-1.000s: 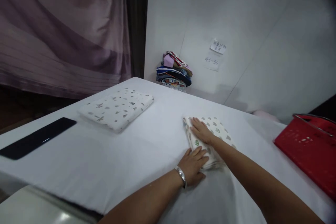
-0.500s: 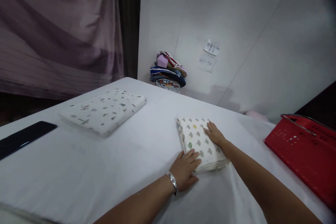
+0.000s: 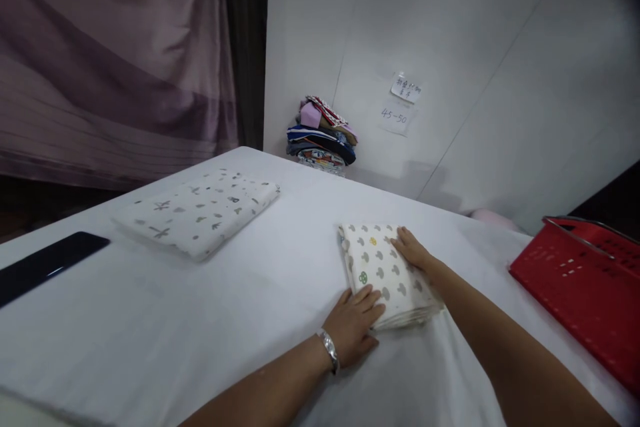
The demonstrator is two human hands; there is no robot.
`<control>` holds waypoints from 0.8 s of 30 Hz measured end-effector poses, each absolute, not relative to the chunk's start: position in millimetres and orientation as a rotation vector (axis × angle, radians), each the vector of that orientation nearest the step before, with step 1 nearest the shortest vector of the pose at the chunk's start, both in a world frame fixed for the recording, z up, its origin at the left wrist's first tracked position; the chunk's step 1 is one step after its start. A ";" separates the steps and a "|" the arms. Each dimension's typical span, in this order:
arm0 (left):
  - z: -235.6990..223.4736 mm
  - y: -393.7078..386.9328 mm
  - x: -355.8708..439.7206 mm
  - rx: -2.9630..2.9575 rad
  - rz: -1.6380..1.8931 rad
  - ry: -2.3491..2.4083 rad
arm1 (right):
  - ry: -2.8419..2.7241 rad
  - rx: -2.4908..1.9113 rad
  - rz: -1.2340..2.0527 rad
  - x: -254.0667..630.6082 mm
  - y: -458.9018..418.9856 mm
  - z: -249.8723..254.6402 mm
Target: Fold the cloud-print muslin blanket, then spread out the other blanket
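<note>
A folded white cloth (image 3: 377,267) printed with grey mushrooms, plus one green and one yellow, lies on the white-covered table (image 3: 240,320). My left hand (image 3: 353,323), with a silver bangle at the wrist, rests its spread fingers on the cloth's near left corner. On the cloth's right side lies my right hand (image 3: 413,250), flat with the fingers stretched out; part of it is turned away from view. Several fabric layers show at the cloth's near edge. Farther left is a second folded white cloth (image 3: 200,213) with a grey leaf-like print.
A black flat slab (image 3: 53,265) lies at the table's left edge. At the right stands a red plastic basket (image 3: 580,293) with a metal handle. Behind the table are a stack of folded clothes (image 3: 323,137) and a wall with paper notes (image 3: 400,103); a purple curtain (image 3: 115,67) hangs left.
My right hand has slid from the cloth's far left part to its right side, uncovering the mushroom print. My left hand stays at the near corner. The view has shifted slightly.
</note>
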State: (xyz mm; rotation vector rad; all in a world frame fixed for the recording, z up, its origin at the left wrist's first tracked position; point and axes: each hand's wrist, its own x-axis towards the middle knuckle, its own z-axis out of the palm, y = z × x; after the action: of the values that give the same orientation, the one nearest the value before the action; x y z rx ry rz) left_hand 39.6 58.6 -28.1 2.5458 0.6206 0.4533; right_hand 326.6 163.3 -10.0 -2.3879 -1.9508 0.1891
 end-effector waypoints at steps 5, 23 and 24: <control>-30.4 58.3 40.6 2.565 0.476 0.613 | -1.984 -2.318 -0.007 329.2 123.2 -18.8; -22.2 60.2 39.9 2.611 0.436 0.613 | -1.373 -2.222 0.420 346.6 53.0 -16.6; -21.5 60.3 39.8 2.614 0.439 0.616 | -1.335 -2.238 0.425 346.3 49.8 -16.4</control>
State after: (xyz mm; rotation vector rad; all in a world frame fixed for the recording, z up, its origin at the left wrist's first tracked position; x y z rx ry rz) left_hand 39.8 60.3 -21.5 2.6143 0.6165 0.4389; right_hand 346.3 49.8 -16.4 -2.2379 -1.3353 0.4250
